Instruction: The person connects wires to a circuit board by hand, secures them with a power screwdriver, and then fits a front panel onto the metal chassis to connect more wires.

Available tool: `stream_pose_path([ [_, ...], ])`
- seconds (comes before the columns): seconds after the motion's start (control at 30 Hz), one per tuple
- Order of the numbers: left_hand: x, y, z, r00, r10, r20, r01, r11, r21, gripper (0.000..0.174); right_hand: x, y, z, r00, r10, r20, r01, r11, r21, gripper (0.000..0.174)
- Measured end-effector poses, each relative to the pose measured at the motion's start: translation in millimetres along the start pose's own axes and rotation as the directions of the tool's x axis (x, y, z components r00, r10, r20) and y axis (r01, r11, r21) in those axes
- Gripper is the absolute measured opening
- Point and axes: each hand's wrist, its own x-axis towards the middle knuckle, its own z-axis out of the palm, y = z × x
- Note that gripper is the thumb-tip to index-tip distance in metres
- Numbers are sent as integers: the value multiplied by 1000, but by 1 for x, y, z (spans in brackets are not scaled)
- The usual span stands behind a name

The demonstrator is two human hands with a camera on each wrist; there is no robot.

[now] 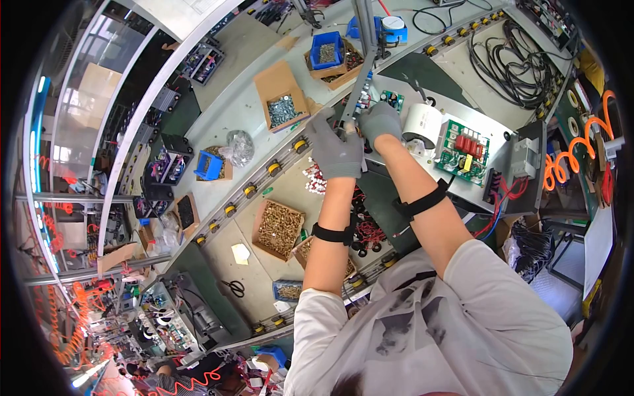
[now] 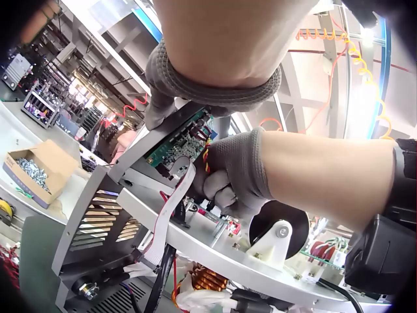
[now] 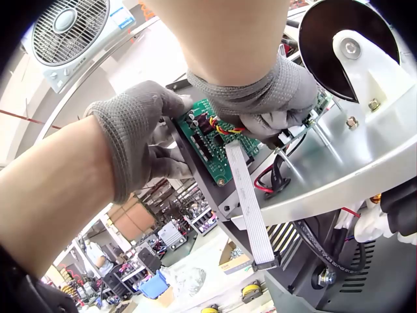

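My gloved left hand [image 1: 338, 148] grips the edge of a dark metal panel [image 3: 207, 186], with the thumb on the inner side and the other fingers behind it. A green circuit board [image 3: 202, 147] is mounted on that panel. Close to the board, my gloved right hand [image 2: 234, 173] has its fingers curled at twisted red and yellow wires [image 3: 225, 128], which run in under them. The fingertips are partly hidden. A grey ribbon cable [image 3: 251, 208] hangs down from the board. Beside the right hand, a large white-faced cylinder [image 1: 422, 125] stands on the metal chassis [image 2: 195, 238].
Another green board [image 1: 463, 152] with red parts sits on the chassis. Cardboard boxes of screws [image 1: 282, 111] and brass pieces [image 1: 279, 230] lie left of it. Roller tracks [image 1: 273, 168] edge the bench. A black cable coil [image 1: 512, 66] lies at the far right.
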Motion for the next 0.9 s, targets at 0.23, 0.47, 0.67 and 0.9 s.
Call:
stream_pose_path([
  [0.23,0,4,-3,997,-69,37,70,997,-40,39,-2,-6,-4,999,39,-2,-39,999,-35,28],
  [0.47,-3,-4,0,999,-32,35,34,998,-49,36,-1,-6,-3,999,44,-25,-44,999,-5,32],
  [0.67,-4,-5,1,997,-21,72,24,999,-45,36,10,-1,2,995,95,-4,-94,988,125,31],
  [0.9,-5,-2,-1,998,-29,48,31,999,-42,35,18,3,6,992,121,19,-123,974,191,27],
])
